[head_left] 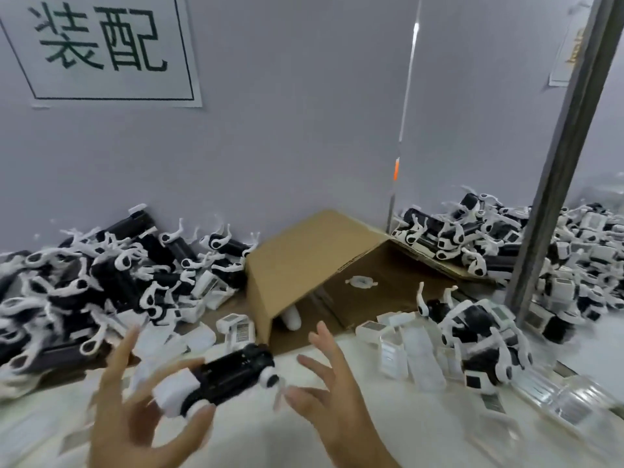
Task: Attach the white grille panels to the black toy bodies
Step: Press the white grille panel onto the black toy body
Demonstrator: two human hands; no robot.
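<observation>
While my left hand (135, 410) spreads its fingers (126, 346) wide and loose, a black toy body (233, 371) with a white grille panel (175, 388) on its near end lies across the thumb and fingertips; motion blur keeps me from telling whether the thumb pinches it or it merely rests there. My right hand (337, 407) sits just to the right of the toy, fingers straight, splayed and released, touching nothing. Beyond both sets of fingertips, a tipped cardboard box (304, 261) opens toward me on the white table (256, 444). Loose white panels (398, 352) lie past my right fingers, beside a heap of assembled toys (479, 336). Left of my left fingers, a larger pile of black-and-white toys (101, 282) banks against the grey wall (287, 130), which carries a printed sign (101, 49).
</observation>
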